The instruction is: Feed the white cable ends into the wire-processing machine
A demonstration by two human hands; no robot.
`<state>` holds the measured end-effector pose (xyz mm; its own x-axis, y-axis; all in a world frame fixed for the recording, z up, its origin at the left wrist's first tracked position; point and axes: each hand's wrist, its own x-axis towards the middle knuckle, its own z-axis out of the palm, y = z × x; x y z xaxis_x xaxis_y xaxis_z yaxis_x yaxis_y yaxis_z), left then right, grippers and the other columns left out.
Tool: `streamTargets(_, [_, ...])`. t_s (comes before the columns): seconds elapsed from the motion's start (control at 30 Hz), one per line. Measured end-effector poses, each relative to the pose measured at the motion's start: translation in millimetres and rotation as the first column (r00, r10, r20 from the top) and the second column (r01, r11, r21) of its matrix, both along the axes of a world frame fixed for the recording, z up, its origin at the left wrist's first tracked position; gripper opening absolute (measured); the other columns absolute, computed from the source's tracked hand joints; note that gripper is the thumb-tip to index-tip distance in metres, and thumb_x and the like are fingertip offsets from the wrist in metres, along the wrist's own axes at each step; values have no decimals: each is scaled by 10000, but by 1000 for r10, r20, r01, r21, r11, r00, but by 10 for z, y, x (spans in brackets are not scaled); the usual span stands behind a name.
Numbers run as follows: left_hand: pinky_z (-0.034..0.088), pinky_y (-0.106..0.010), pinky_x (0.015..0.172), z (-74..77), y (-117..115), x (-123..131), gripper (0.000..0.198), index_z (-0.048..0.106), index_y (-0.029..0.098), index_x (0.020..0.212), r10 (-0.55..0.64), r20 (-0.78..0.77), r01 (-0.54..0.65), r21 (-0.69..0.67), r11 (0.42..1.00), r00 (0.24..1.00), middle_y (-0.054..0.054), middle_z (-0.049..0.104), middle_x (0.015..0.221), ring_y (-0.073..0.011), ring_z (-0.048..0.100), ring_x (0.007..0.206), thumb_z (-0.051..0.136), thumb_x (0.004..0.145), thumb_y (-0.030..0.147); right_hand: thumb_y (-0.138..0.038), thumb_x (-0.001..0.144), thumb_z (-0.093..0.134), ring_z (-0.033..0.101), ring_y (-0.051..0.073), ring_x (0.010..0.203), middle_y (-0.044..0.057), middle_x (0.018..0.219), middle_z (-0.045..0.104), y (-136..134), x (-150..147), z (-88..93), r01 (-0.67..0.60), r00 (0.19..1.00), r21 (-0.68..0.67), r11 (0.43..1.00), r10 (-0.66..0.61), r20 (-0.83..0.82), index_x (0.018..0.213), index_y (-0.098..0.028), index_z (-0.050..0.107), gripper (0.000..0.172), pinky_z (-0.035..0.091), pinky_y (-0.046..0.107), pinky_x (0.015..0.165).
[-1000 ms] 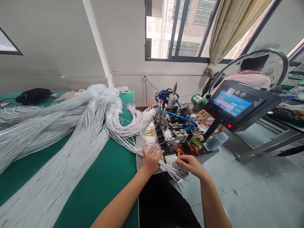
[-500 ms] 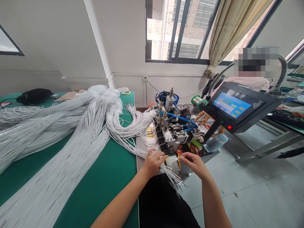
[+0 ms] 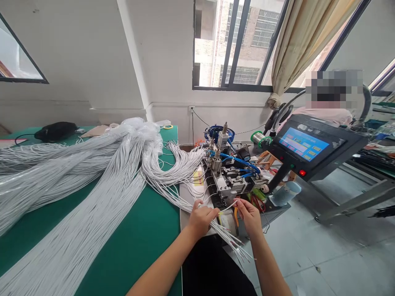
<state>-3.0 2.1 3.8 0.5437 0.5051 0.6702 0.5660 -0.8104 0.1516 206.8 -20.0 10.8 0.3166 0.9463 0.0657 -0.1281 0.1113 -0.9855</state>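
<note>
My left hand (image 3: pixel 201 218) is closed around several white cables, whose loose ends (image 3: pixel 230 238) fan out below it. One single white cable (image 3: pixel 228 206) runs from that hand across to my right hand (image 3: pixel 247 211), which pinches it near its end between thumb and fingers. Just beyond both hands stands a bench machine (image 3: pixel 228 174) with metal cylinders and blue air tubes. The pinched cable end is close to the machine's front, and I cannot tell whether it touches. A large bundle of white cables (image 3: pixel 105 197) leads from the left toward my left hand.
A green-topped table (image 3: pixel 123 246) lies to the left. A control screen (image 3: pixel 304 143) on an arm stands at the right, with a solder wire spool (image 3: pixel 259 139) beside it. A clear plastic container (image 3: pixel 285 193) sits near the machine's right edge. A person in pink (image 3: pixel 324 116) sits beyond.
My right hand has tilted upward, bringing the pinched cable end closer to the machine's front. My left hand keeps its hold on the cables. The whole view has shifted slightly.
</note>
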Motion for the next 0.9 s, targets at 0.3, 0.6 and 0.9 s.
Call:
streamTargets(0.3, [272,-343,817,-109,37,-11,392,577,237,1101,18,-76,-18,2,1000,997,-14,674,940,-149,594,777,413,787,69,-449,703,718,314,45,414,17,614,588,70,117,3,-198,973,-83,977,186,-136,789,-135,707,326,199,201,394])
streamTargets(0.6, [243,-445,909,-36,-19,-21,315,617,238,1046,142,-79,-144,-13,990,987,-22,636,771,-199,557,778,507,756,181,-450,683,681,555,166,593,53,709,665,198,170,-49,-103,870,-144,984,159,466,765,-157,677,304,419,268,549])
streamTargets(0.9, [226,-487,959,-23,-43,8,250,628,229,1000,273,-40,-274,-32,961,961,-21,632,764,-208,544,811,506,789,174,-558,815,499,527,180,630,29,675,588,302,127,-203,-155,758,-98,983,182,626,746,-180,582,393,413,268,584])
